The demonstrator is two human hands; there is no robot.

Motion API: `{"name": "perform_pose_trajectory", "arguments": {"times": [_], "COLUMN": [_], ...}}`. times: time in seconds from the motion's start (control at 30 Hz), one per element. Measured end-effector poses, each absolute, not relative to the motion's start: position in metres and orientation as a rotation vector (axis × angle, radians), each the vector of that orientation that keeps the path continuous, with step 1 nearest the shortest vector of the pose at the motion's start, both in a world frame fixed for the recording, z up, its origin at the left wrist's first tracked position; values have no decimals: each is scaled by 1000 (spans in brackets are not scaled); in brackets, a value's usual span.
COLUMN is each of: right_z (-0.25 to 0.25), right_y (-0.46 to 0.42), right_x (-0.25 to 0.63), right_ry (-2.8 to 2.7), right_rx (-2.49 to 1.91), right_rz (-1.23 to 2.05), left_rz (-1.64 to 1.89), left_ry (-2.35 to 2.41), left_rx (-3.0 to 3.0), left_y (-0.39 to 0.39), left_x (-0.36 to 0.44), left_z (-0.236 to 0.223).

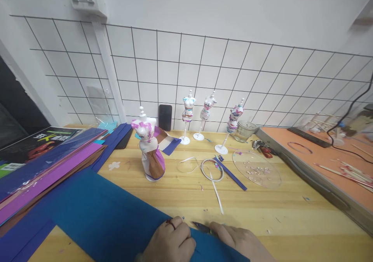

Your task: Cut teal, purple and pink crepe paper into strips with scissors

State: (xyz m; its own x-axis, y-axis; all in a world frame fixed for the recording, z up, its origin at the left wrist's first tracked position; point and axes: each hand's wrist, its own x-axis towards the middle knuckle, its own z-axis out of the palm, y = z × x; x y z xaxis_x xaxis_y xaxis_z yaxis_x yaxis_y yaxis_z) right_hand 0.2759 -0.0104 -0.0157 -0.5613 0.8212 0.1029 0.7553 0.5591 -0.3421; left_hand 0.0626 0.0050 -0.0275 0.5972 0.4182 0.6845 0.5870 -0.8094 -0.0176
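A large sheet of teal-blue paper [110, 211] lies across the front left of the table and runs beneath both hands. My left hand [171, 242], with a dark ring on one finger, is closed with curled fingers over the paper near its right end. To the right of it, my right hand [237, 240] is closed on what looks like a pair of scissors [201, 227]. Their dark pointed tip aims left at the paper's upper edge, close to my left hand. The handles are hidden by the fingers.
Coloured paper sheets [64, 169] are stacked at left. A paper-skirted mini mannequin [153, 163] stands mid-table, other small mannequins [188, 116] behind. A tape roll [212, 160], blue strip [233, 175], clear disc with bits [256, 180], glass jar [245, 132] and orange-topped tray [303, 157] lie rightward.
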Motion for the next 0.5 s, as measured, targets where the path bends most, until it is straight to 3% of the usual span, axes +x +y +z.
{"name": "perform_pose_trajectory", "arguments": {"times": [0.5], "right_z": [-12], "right_y": [-6], "right_x": [269], "right_ry": [-2585], "right_rx": [-1212], "right_rz": [245], "left_rz": [-1028], "left_ry": [-832], "left_rx": [-2530], "left_y": [4], "left_x": [62], "left_z": [-21]}}
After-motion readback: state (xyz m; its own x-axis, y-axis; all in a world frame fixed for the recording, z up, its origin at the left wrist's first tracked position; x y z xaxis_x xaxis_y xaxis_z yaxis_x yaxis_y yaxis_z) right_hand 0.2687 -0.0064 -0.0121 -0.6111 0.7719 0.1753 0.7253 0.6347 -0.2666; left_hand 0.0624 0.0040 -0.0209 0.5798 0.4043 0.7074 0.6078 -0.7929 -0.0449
